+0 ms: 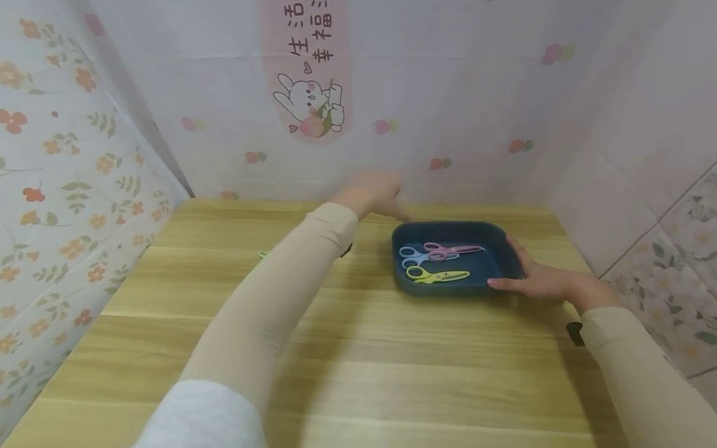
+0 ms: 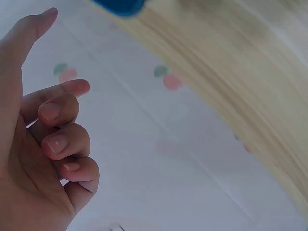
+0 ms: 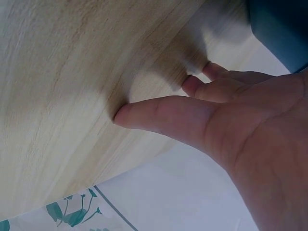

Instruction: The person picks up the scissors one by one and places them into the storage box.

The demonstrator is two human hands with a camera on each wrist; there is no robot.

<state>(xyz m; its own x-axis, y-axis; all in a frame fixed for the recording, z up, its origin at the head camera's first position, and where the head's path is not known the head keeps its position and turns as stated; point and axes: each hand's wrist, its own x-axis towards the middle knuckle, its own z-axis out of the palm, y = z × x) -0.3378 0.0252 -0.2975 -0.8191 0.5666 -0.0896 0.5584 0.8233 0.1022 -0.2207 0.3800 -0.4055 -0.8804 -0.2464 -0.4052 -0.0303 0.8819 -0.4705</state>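
Reaching over the far part of the surface (image 1: 389, 370), the left hand (image 1: 371, 193) is above the far left corner of a dark blue tray (image 1: 445, 290), blurred in the head view. In the left wrist view its thumb is stretched out and its other fingers are loosely bent, with nothing between them.

The right hand (image 1: 540, 278) is at the tray's right end, thumb and fingers spread wide: the thumb is at the near right corner and the fingers are along the right wall. In the right wrist view the straight thumb and two fingertips point toward the wood, with the tray just beside the hand.

The tray is on the far right half of the surface. Three pairs of scissors are at its left and middle, handles to the left: yellow scissors (image 1: 438, 276) nearest, blue scissors (image 1: 419, 257) behind them, and pink scissors (image 1: 455, 250) farthest, one pink handle loop overlapping the blue pair.

Well left of the tray, a small green item (image 1: 264, 254) is mostly hidden by the left sleeve (image 1: 261, 306). A strawberry-print cloth (image 1: 457, 102) hangs at the far side, and an orange-flowered cloth (image 1: 58, 174) at the left.
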